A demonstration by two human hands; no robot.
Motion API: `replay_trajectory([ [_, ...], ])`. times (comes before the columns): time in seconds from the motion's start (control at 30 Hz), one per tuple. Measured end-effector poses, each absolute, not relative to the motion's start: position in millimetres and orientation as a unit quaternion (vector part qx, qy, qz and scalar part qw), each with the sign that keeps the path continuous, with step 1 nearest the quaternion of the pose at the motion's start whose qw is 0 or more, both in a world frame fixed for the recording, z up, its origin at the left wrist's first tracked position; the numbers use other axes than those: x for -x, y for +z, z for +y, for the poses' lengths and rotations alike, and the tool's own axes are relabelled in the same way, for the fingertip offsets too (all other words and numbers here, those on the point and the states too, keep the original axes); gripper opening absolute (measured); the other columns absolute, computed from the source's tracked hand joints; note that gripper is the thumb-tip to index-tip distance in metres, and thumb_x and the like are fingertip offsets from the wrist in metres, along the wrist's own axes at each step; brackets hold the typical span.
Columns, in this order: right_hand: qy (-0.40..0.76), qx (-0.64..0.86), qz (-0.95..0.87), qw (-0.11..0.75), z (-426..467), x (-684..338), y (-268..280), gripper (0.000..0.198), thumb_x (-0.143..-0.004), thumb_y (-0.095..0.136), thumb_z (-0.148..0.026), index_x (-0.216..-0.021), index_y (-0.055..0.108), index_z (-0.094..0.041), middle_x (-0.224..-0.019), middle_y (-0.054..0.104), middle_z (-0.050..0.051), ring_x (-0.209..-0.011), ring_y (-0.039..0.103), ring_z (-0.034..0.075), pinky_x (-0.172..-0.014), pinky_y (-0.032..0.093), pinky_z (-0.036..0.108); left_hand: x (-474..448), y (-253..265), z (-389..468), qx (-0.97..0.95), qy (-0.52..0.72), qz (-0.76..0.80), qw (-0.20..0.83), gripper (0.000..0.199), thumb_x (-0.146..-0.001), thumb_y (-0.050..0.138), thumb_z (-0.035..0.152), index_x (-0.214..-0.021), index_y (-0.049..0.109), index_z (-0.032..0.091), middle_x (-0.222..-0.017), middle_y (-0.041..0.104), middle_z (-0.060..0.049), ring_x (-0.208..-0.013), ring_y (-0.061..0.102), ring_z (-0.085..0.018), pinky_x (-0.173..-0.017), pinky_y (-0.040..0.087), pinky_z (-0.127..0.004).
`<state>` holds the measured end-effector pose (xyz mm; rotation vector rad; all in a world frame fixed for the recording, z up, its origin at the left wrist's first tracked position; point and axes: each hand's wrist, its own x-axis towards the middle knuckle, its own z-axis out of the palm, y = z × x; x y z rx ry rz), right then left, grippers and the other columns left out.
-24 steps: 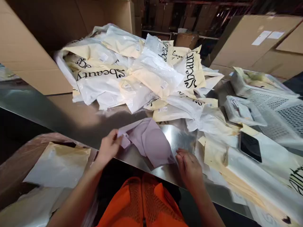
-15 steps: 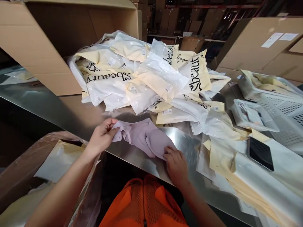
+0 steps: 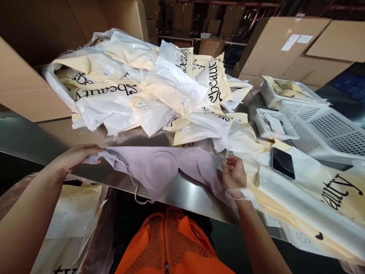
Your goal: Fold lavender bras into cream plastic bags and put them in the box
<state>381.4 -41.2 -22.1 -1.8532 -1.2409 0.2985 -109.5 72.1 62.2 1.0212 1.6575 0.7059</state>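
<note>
**Lilac garment stretched between both hands over table edge**

Left hand point(image 3: 74, 156) pinching the left end of a lilac bra-like garment point(image 3: 159, 167) — fingers closed on the fabric tip. Right hand point(image 3: 234, 176) pinching the right end, fingers curled, thumb and forefinger on the cloth; thin strap looped near the wrist. Garment pulled out flat, long axis left–right, running straight from one hand to the other, roughly parallel to the near edge of the steel table point(image 3: 182, 192). Moulded cup near the middle, slightly closer to the left hand; lower hem and a loose strap hanging past the table edge toward the orange vest point(image 3: 171, 243). Each hand at its own end, neither nearer the centre by much.

Just behind the garment: heap of cream and white printed poly bags point(image 3: 148, 87), spilling from an open cardboard box point(image 3: 25, 91). Right of the right hand — flat empty bags point(image 3: 302, 198) with a dark phone point(image 3: 282, 163) on top, then white plastic baskets point(image 3: 319, 129). More bags in a carton below left point(image 3: 68, 213).
</note>
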Motion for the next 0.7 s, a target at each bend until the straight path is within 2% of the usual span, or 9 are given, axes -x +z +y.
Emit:
replay_trajectory([
  [0.07,0.066,0.739,-0.556,0.374,-50,-370,-21,0.043,-0.091,0.042,-0.055,-0.109,0.053,-0.018,-0.107,0.062,0.015,-0.096,0.061,0.028,-0.081,0.05,0.042,111,51,76,-0.449,0.241,0.686,0.519,0.034,-0.048,0.083,0.028,-0.075,0.065,0.016,-0.069,0.068,0.0,-0.066,0.063,-0.016,-0.059,0.052,-0.022],
  [0.13,0.035,0.735,-0.619,0.274,-56,-356,-18,0.047,-0.092,0.042,-0.057,-0.11,0.057,-0.016,-0.106,0.064,0.015,-0.104,0.058,0.031,-0.087,0.048,0.045,110,45,79,-0.453,0.227,0.684,0.525,0.036,-0.051,0.083,0.032,-0.078,0.065,0.016,-0.068,0.069,0.0,-0.067,0.065,-0.018,-0.062,0.053,-0.025],
  [0.2,0.01,0.739,-0.653,0.165,-57,-345,-17,0.057,-0.088,0.051,-0.06,-0.119,0.057,-0.013,-0.113,0.063,0.019,-0.11,0.055,0.037,-0.091,0.045,0.05,110,42,82,-0.438,0.235,0.682,0.537,0.045,-0.048,0.086,0.032,-0.083,0.065,0.015,-0.069,0.07,-0.001,-0.068,0.066,-0.019,-0.065,0.054,-0.027],
  [0.27,0.01,0.739,-0.669,0.074,-54,-338,-19,0.06,-0.085,0.059,-0.054,-0.125,0.055,-0.009,-0.117,0.062,0.021,-0.112,0.054,0.04,-0.091,0.044,0.052,110,41,84,-0.424,0.254,0.683,0.537,0.053,-0.042,0.089,0.031,-0.086,0.064,0.014,-0.072,0.071,-0.001,-0.069,0.066,-0.019,-0.069,0.055,-0.029],
  [0.37,0.059,0.734,-0.676,0.044,-48,-340,-23,0.03,-0.089,0.051,-0.027,-0.111,0.064,-0.012,-0.108,0.066,0.018,-0.104,0.06,0.035,-0.088,0.044,0.047,113,41,86,-0.42,0.295,0.689,0.512,0.056,-0.037,0.09,0.029,-0.084,0.063,0.014,-0.073,0.07,0.001,-0.069,0.066,-0.017,-0.071,0.055,-0.028],
  [0.47,0.13,0.751,-0.634,0.131,-43,-356,-19,0.029,-0.09,0.041,-0.023,-0.093,0.068,-0.017,-0.096,0.069,0.011,-0.092,0.064,0.027,-0.083,0.046,0.039,119,46,85,-0.416,0.344,0.697,0.473,0.048,-0.042,0.086,0.026,-0.082,0.062,0.015,-0.072,0.067,0.005,-0.067,0.063,-0.013,-0.071,0.054,-0.024],
  [0.53,0.218,0.767,-0.545,0.258,-39,-373,-10,0.027,-0.086,0.044,-0.031,-0.086,0.068,-0.019,-0.087,0.07,0.007,-0.082,0.064,0.024,-0.074,0.047,0.034,123,54,83,-0.409,0.374,0.705,0.442,0.038,-0.049,0.08,0.023,-0.081,0.062,0.016,-0.07,0.066,0.005,-0.065,0.061,-0.01,-0.069,0.053,-0.021],
  [0.6,0.288,0.75,-0.444,0.397,-33,-392,2,0.022,-0.075,0.051,-0.036,-0.079,0.066,-0.021,-0.079,0.069,0.004,-0.075,0.062,0.022,-0.068,0.047,0.031,126,65,82,-0.397,0.408,0.714,0.409,0.026,-0.056,0.073,0.022,-0.078,0.062,0.016,-0.067,0.065,0.005,-0.062,0.06,-0.009,-0.066,0.052,-0.019],
  [0.7,0.278,0.718,-0.401,0.496,-26,-418,22,0.017,-0.066,0.052,-0.038,-0.068,0.06,-0.022,-0.069,0.061,0.001,-0.068,0.056,0.019,-0.061,0.043,0.028,132,82,83,-0.38,0.463,0.724,0.341,0.013,-0.06,0.065,0.022,-0.072,0.06,0.017,-0.061,0.061,0.005,-0.059,0.056,-0.009,-0.058,0.05,-0.017],
])
